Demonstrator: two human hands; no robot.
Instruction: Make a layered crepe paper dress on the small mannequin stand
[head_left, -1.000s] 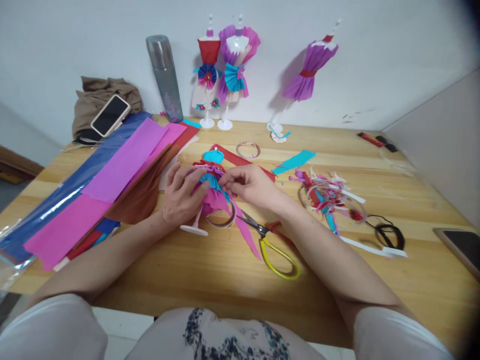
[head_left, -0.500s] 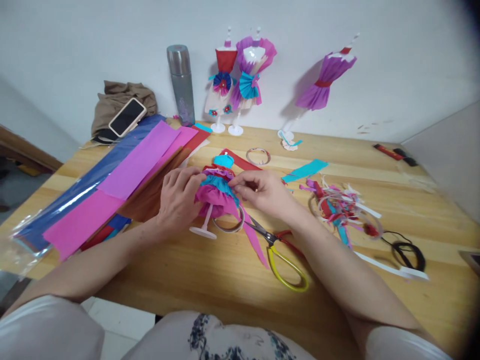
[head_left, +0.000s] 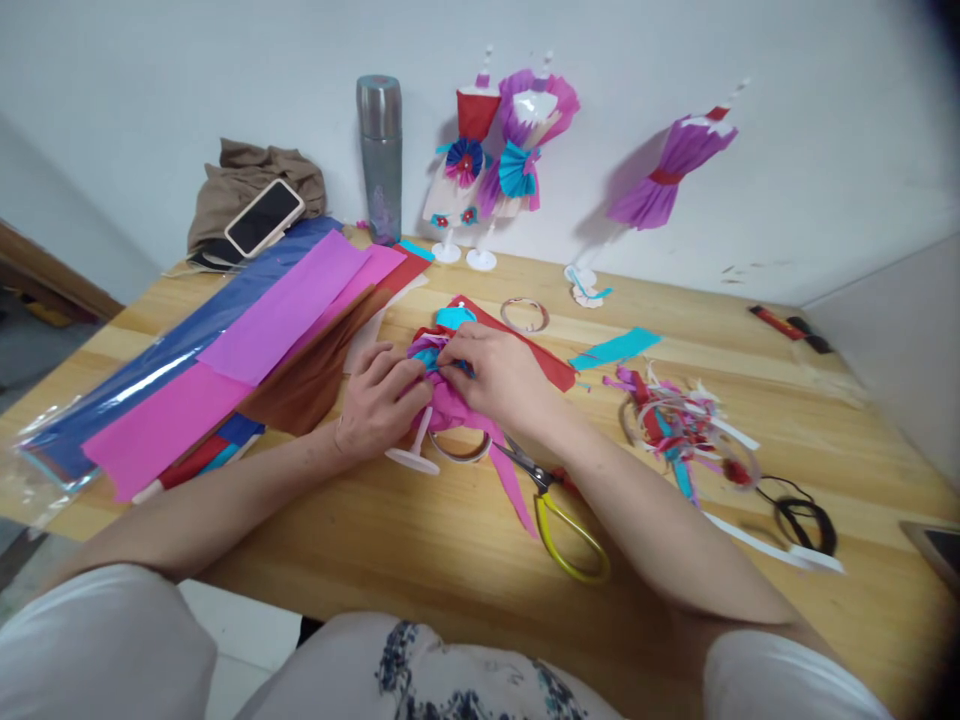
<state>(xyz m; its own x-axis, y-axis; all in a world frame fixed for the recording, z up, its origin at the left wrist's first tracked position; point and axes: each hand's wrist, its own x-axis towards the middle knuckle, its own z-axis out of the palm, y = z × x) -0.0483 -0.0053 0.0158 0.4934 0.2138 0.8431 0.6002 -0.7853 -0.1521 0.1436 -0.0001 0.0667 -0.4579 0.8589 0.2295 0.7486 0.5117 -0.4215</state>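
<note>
A small dress-form doll (head_left: 456, 318) with a turquoise bodice leans on the tabletop between my hands. Its skirt has a turquoise ruffle (head_left: 426, 358) over a pink layer (head_left: 450, 405), and its white stand (head_left: 412, 461) shows below. My left hand (head_left: 382, 402) is curled against the doll's left side, gripping it by the skirt. Thumb and fingers of my right hand (head_left: 496, 372) pinch the turquoise ruffle at the waist, covering much of it. Beneath the skirt lies a roll of tape (head_left: 459, 456), with scissors (head_left: 551, 490) and a pink paper strip (head_left: 514, 490) beside it.
Crepe paper sheets (head_left: 281, 305) lie at the left, near a phone (head_left: 265, 218) and a flask (head_left: 381, 165). Three dressed doll forms (head_left: 478, 115) stand along the wall. Paper scraps (head_left: 679, 425) and a black cord (head_left: 810, 520) are at the right.
My right hand has moved left and inward over the doll's waist, hiding more of the ruffle. My left hand has shifted slightly right and lower. The view has turned slightly.
</note>
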